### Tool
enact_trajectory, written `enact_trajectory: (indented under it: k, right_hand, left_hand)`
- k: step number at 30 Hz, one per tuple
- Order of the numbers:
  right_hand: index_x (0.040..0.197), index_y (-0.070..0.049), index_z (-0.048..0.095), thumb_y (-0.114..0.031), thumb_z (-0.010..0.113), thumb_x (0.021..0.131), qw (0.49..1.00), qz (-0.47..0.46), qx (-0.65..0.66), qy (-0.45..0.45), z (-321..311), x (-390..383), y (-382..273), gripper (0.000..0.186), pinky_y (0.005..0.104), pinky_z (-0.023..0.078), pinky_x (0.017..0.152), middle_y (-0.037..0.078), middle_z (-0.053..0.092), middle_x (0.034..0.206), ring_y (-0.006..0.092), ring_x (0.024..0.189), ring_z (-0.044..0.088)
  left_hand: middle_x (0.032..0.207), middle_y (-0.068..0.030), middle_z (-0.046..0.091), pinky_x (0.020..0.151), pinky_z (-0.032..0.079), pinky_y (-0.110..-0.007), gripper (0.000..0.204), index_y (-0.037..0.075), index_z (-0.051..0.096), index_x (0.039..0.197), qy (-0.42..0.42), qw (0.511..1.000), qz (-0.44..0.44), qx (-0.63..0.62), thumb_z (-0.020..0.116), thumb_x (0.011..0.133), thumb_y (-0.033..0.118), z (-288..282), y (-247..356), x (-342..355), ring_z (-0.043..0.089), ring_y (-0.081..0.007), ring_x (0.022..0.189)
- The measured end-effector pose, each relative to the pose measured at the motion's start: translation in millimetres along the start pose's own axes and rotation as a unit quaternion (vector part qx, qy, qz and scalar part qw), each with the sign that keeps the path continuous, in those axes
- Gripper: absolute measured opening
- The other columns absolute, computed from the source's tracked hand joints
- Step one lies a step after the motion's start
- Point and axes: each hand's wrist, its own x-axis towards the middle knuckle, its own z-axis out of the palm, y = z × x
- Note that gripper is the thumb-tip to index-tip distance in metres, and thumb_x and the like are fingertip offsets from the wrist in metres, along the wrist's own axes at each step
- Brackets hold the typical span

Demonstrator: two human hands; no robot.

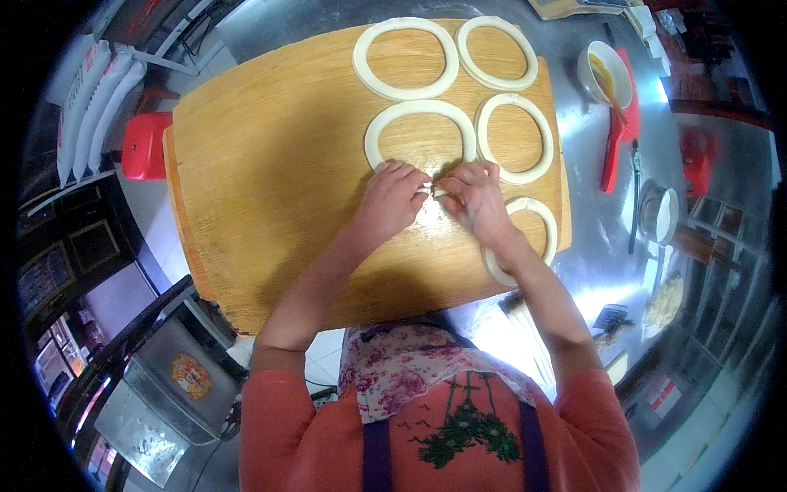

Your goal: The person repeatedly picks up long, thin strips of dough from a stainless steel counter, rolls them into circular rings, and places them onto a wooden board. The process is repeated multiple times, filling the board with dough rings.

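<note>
A pale dough ring point(420, 108) lies on the wooden board point(262, 139). My left hand point(392, 199) is closed with its fingertips pinching the near part of this ring. Just right of it, my right hand point(474, 201) pinches the same part from the other side, fingers bent and pressed together. A small gap or dark spot shows between the fingertips; I cannot make out its detail. Several other dough rings point(449, 67) lie along the board's back and right side, one point(548, 234) partly behind my right forearm.
Right of the board, a metal table point(590, 230) holds a white bowl point(589, 86) with a utensil, a red tool point(611, 164), a long thin tool point(634, 221) and a round container point(660, 215). At left are white sacks point(82, 115), a red stool point(143, 146) and a metal tray point(147, 443).
</note>
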Motion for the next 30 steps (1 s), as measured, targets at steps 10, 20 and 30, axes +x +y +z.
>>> enact_trajectory:
  k: [10, 20, 30]
  right_hand:
    - [0.100, -0.009, 0.076, -0.017, 0.077, 0.088, 0.993, 0.093, 0.060, 0.042, 10, 2, -5, 0.015, 0.0433, 0.038, 0.098, 0.006, 0.072, 0.095, 0.0254, 0.100, 0.063]
    - [0.098, -0.007, 0.076, -0.013, 0.075, 0.086, 0.994, 0.085, 0.038, 0.057, 22, 4, -6, 0.014, 0.0436, 0.038, 0.100, 0.007, 0.072, 0.096, 0.0268, 0.101, 0.063]
    - [0.097, -0.005, 0.075, -0.010, 0.075, 0.080, 0.996, 0.001, 0.002, 0.085, 32, 2, 1, 0.018, 0.0453, 0.042, 0.099, 0.007, 0.071, 0.098, 0.0276, 0.101, 0.063]
  left_hand:
    - [0.098, -0.0089, 0.066, 0.092, 0.046, -0.043, 0.012, 0.004, 0.070, 0.095, 0.073, 0.996, 0.001, 0.058, 0.075, 0.089, 0.014, 9, 4, 3, 0.060, -0.0312, 0.100]
    - [0.096, -0.0086, 0.064, 0.091, 0.045, -0.043, 0.010, 0.004, 0.071, 0.094, 0.080, 0.995, 0.039, 0.035, 0.075, 0.088, 0.011, 10, 4, 5, 0.058, -0.0313, 0.099]
    - [0.097, -0.0089, 0.063, 0.093, 0.045, -0.044, 0.010, 0.003, 0.072, 0.093, 0.051, 0.994, 0.058, 0.082, 0.074, 0.086, 0.010, 16, 2, 6, 0.057, -0.0316, 0.101]
